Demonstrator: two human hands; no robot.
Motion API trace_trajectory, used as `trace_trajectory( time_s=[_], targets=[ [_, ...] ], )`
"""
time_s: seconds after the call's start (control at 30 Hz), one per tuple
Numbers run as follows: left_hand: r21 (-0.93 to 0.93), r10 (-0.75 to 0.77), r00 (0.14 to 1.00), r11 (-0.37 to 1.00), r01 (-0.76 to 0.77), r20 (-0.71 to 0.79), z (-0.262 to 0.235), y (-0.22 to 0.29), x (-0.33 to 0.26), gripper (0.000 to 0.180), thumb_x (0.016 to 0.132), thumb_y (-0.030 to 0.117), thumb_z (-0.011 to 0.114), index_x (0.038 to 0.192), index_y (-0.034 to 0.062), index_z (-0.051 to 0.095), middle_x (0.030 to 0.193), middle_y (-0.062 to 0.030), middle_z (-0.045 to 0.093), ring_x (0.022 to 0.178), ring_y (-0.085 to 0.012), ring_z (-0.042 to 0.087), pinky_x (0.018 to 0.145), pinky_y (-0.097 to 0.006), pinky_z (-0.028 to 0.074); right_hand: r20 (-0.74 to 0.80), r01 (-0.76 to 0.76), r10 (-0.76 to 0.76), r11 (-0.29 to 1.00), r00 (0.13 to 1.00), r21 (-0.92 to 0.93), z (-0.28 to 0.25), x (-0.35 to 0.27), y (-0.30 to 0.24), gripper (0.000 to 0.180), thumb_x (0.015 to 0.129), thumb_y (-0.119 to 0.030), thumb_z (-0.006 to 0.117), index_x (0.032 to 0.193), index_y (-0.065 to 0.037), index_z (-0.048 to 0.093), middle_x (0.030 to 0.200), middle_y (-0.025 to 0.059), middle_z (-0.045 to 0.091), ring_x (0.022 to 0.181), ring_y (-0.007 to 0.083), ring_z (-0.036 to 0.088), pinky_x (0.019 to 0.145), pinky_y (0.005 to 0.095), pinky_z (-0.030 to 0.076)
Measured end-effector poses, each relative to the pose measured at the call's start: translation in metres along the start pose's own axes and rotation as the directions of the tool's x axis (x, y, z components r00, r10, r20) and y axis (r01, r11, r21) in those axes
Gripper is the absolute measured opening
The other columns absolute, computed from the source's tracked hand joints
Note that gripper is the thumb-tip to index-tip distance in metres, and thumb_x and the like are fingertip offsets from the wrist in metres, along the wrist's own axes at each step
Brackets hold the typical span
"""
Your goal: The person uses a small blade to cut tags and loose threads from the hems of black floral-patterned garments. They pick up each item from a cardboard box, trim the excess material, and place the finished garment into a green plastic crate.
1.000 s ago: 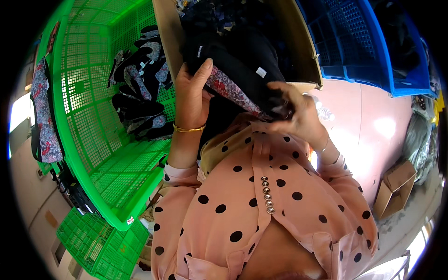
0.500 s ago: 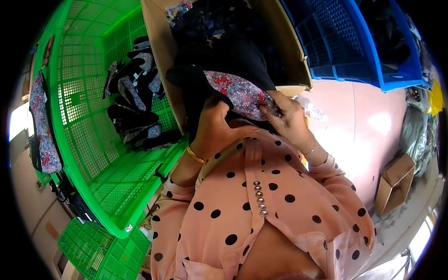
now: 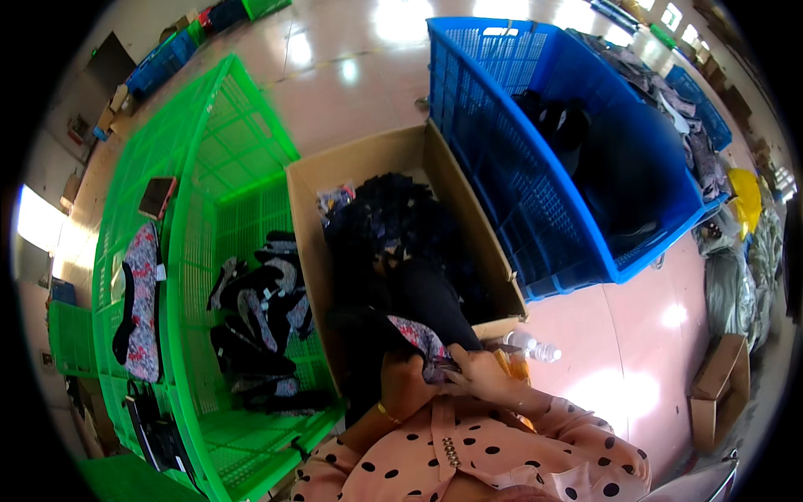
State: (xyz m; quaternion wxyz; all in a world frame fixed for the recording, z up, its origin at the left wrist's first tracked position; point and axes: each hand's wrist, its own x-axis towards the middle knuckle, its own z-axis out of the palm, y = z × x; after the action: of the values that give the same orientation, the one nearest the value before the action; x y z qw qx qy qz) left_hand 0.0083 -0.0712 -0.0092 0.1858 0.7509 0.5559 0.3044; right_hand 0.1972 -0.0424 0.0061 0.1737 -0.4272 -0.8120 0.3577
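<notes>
A floral fabric piece (image 3: pixel 420 336) in grey, red and white with a black side is held close to my waist, above my black-trousered legs. My left hand (image 3: pixel 404 386) grips its near left end, with the fingers partly hidden behind the hand. At its right end, my right hand (image 3: pixel 487 376) pinches the cloth between thumb and fingers. The two hands nearly meet. Directly beyond them stands a cardboard box (image 3: pixel 330 167) with a heap of dark scraps (image 3: pixel 401 213) inside.
On my left, a green crate (image 3: pixel 188 335) contains several black and floral pieces (image 3: pixel 268 309). Another floral piece (image 3: pixel 144 305) and a phone (image 3: pixel 157 198) lie beyond its left wall. A blue crate (image 3: pixel 535 192) holding dark items stands right of the box, with clear plastic bottles (image 3: pixel 535 345) nearer me.
The view has tilted up, so more of the box, crates and floor shows. My hands have drawn closer together, and the floral piece now looks bunched between them.
</notes>
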Motion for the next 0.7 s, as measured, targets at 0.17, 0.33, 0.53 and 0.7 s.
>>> trace_trajectory(
  time_s=[0.17, 0.33, 0.53, 0.7],
  targets=[
    [-0.004, -0.126, 0.792, 0.987, 0.160, 0.597, -0.042, 0.012, 0.014, 0.045, 0.061, 0.032, 0.086, 0.084, -0.0009, 0.066, 0.080, -0.0138, 0.066, 0.070, -0.0247, 0.065, 0.067, -0.031, 0.050, -0.167, 0.282, -0.280, 0.959, 0.945, -0.008, -0.051, 0.021, -0.025, 0.035, 0.076, -0.019, 0.072, 0.107, -0.008, 0.061, 0.100, 0.0121, 0.064, 0.087, 0.0303, 0.065, 0.074, 0.0374, 0.053],
    [-0.583, 0.026, 0.759, 0.657, 0.478, 0.651, -0.042, 0.016, 0.005, 0.042, 0.063, 0.026, 0.085, 0.092, -0.0002, 0.069, 0.082, -0.0123, 0.069, 0.074, -0.0171, 0.067, 0.071, -0.028, 0.051, 0.091, 0.417, -0.428, 0.901, 0.899, 0.120, -0.047, 0.031, -0.029, 0.033, 0.074, -0.031, 0.075, 0.089, -0.003, 0.063, 0.098, 0.0116, 0.062, 0.080, 0.0317, 0.063, 0.068, 0.0379, 0.052],
    [-0.557, 0.052, 0.630, 0.528, 0.641, 0.775, -0.056, 0.025, 0.011, 0.032, 0.069, 0.009, 0.084, 0.095, -0.0013, 0.068, 0.087, -0.0022, 0.068, 0.079, -0.0055, 0.060, 0.073, -0.022, 0.049, 0.518, 0.132, -0.326, 0.917, 0.791, 0.376, -0.050, 0.018, -0.012, 0.045, 0.081, -0.044, 0.072, 0.086, 0.000, 0.061, 0.077, 0.0158, 0.061, 0.070, 0.0317, 0.062, 0.060, 0.0368, 0.047],
    [-0.524, 0.019, 0.576, 0.442, 0.728, 0.817, -0.057, 0.019, 0.009, 0.031, 0.072, 0.005, 0.082, 0.098, -0.0021, 0.066, 0.089, -0.0019, 0.067, 0.079, -0.0055, 0.058, 0.072, -0.020, 0.047, 0.588, -0.227, -0.148, 0.826, 0.795, 0.515, -0.041, -0.002, -0.019, 0.046, 0.084, -0.045, 0.071, 0.092, 0.000, 0.062, 0.079, 0.0095, 0.063, 0.071, 0.0175, 0.059, 0.062, 0.0321, 0.046]
  ],
)
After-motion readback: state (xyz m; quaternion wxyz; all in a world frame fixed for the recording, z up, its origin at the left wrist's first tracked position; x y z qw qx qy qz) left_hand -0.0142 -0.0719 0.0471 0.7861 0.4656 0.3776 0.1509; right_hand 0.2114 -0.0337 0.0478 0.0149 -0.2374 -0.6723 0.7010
